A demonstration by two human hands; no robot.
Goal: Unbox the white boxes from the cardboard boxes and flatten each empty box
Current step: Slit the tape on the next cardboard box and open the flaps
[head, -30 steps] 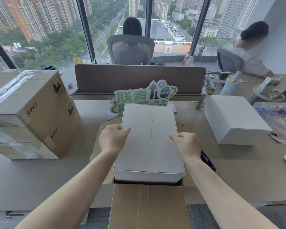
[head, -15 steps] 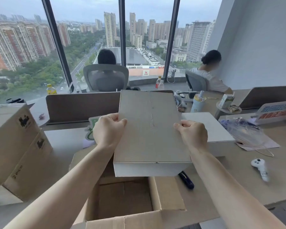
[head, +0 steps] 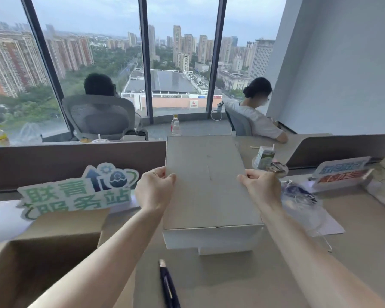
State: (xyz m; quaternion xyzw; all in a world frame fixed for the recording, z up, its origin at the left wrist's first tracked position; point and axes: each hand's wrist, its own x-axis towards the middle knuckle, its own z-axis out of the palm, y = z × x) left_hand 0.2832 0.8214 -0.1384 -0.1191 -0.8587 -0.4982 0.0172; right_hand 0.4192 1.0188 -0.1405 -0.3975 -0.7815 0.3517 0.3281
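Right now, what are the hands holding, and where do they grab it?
Both hands hold the white box. The left hand grips its left edge and the right hand grips its right edge, about midway along.

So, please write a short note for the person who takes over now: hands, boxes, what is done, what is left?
Left hand and right hand both grip the white box by its sides, above a second white box on the desk.
Open cardboard box stands at lower left, not flattened.
Done: this white box is out.
Left: set it down, flatten the cardboard box.
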